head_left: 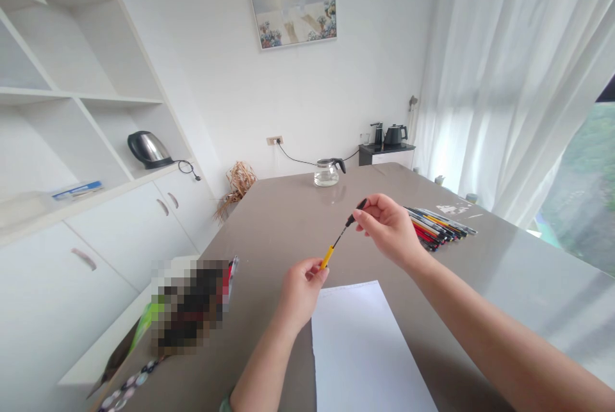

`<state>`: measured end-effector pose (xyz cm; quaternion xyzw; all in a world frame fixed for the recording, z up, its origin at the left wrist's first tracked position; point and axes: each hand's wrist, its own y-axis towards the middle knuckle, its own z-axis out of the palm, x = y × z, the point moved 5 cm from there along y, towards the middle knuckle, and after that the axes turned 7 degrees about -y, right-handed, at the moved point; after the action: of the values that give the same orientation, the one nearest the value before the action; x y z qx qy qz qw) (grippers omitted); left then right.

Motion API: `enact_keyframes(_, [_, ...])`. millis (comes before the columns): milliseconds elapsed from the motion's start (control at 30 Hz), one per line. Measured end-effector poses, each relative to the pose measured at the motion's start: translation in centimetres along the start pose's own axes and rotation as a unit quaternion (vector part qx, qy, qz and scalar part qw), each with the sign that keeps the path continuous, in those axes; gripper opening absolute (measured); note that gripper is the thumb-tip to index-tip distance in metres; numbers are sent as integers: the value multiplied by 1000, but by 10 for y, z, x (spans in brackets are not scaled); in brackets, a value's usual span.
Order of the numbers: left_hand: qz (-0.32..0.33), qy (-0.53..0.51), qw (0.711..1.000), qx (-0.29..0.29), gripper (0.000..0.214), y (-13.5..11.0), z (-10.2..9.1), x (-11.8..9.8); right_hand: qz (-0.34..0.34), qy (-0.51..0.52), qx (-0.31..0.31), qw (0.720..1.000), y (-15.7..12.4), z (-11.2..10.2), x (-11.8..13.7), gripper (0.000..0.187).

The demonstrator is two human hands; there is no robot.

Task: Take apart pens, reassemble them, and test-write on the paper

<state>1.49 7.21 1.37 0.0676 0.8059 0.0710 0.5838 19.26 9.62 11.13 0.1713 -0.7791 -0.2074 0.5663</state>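
Note:
My left hand [305,284] is closed on the yellow pen barrel [327,257], which points up and to the right. My right hand [388,227] pinches the black end piece [356,212] of the pen between thumb and fingers. A thin dark refill [339,237] runs from that black piece down to the mouth of the yellow barrel; whether its tip sits inside I cannot tell. Below both hands lies a white sheet of paper [368,348]. Beyond my right wrist is a pile of pens [439,226] in black, white, red and yellow, partly hidden by the wrist.
The brown table [269,220] carries a glass teapot [327,173] with clear liquid at its far end. White scraps [454,207] lie past the pens. At the left table edge are a blurred-out dark item [192,309] and a beaded strap [129,387].

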Motion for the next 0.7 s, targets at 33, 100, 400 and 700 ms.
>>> enact_keyframes(33, [1, 0, 1000, -1, 33, 0, 0, 0, 4, 2, 6, 1000, -1, 3, -2, 20])
enact_keyframes(100, [6, 3, 1000, -6, 32, 0, -1, -2, 14, 7, 20, 1000, -3, 9, -7, 20])
enact_keyframes(400, [47, 18, 998, -22, 32, -1, -8, -12, 121, 97, 74, 985, -11, 28, -40, 16])
enact_keyframes(700, [35, -19, 999, 20, 35, -4, -8, -21, 194, 191, 127, 954, -30, 21, -55, 21])
